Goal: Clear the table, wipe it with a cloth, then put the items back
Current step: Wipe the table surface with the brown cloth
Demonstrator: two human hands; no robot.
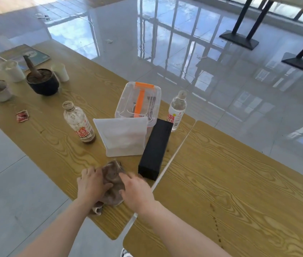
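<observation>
Near edge of wooden table (54,145): brown cloth (112,176) lies crumpled, just in front of white pouch (123,138) and black box (155,147). Left hand (91,184) grips the cloth's left side, fingers curled, thumb laid across it. Right hand (136,191) presses the right side with fingers fairly straight, slightly blurred.

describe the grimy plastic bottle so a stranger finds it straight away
On the left wood-grain table, find the clear plastic box with the orange handle. The grimy plastic bottle stands left of it, beside the white pouch. Unlike the clean water bottle on the right, it has brown dregs.
</observation>
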